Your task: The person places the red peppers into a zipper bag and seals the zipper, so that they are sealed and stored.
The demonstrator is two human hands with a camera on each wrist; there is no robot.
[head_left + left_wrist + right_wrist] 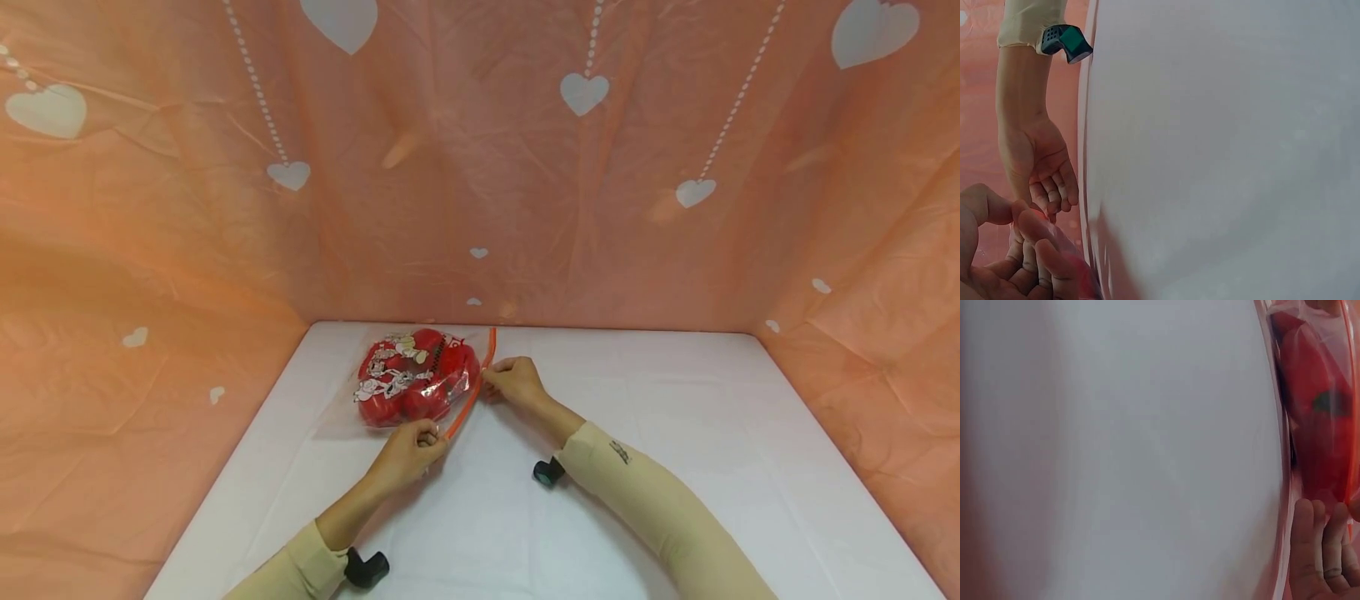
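A clear plastic zip bag [405, 367] with printed cartoon figures lies towards the back of the white table. It holds several shiny red rounded things [1316, 444]; a green patch shows among them in the right wrist view. Along the bag's right edge runs an orange closure strip [466, 408]. My left hand [405, 456] pinches the near end of that strip, its fingers curled. Higher up the strip, my right hand [517, 382] pinches it between thumb and forefinger. In the left wrist view, both hands meet the bag's edge, and most of the bag is hidden.
The white table [637, 392] reaches back to an orange curtain [510, 208] printed with pale hearts, which also hangs at both sides. A small black camera [366, 569] is worn on the left wrist, another black camera [548, 472] on the right.
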